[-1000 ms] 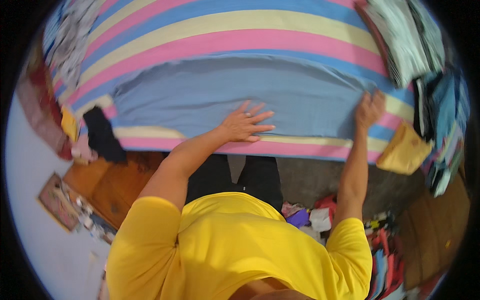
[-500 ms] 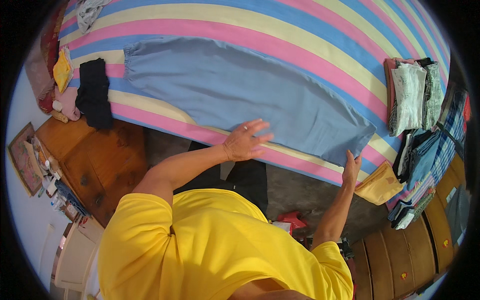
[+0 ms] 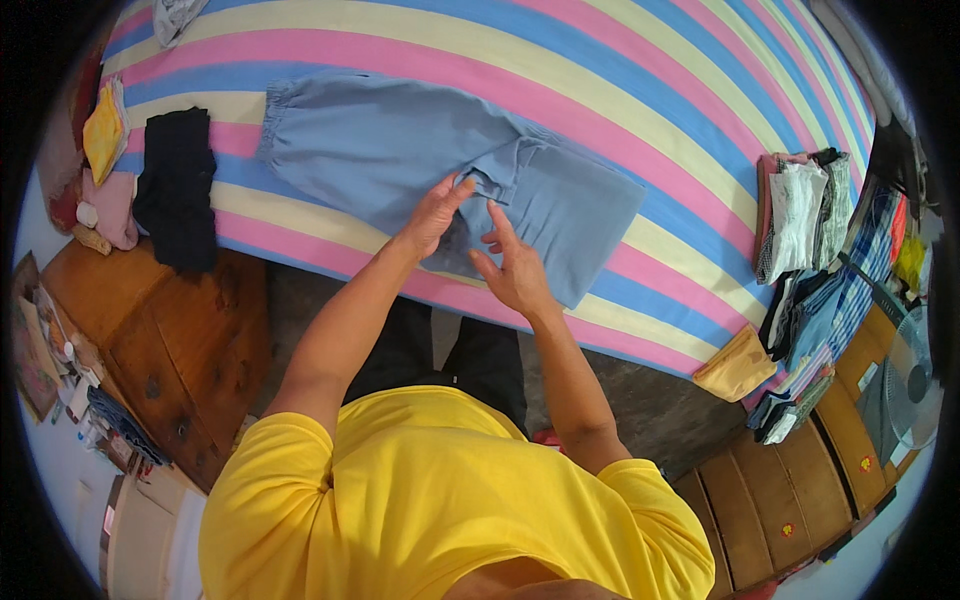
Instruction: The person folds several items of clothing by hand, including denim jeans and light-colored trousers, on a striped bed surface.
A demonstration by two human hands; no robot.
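Note:
A pair of light blue trousers [image 3: 370, 135] with a gathered elastic waist lies on the striped bedspread [image 3: 330, 45], waist toward the left. Its right part is doubled back, so the leg end rests crumpled over the middle. At that end my left hand [image 3: 432, 222] pinches the edge of the cloth between thumb and fingers. Close by on the right, my right hand [image 3: 518, 272] hovers at the folded cloth with fingers apart, index finger near the hem. Whether its fingertip touches the hem, I cannot tell.
Black folded clothing [image 3: 178, 190] lies left of the trousers, beside a yellow cloth [image 3: 105, 130]. To the right are a stack of folded clothes [image 3: 797, 215] and a folded yellow garment [image 3: 735, 367]. A wooden cabinet [image 3: 165, 350] stands left, a grey fan [image 3: 912, 370] far right.
The leg end of the trousers has been brought leftward over the middle. My right hand came left with it and let go; my left hand moved slightly left and now grips the edge.

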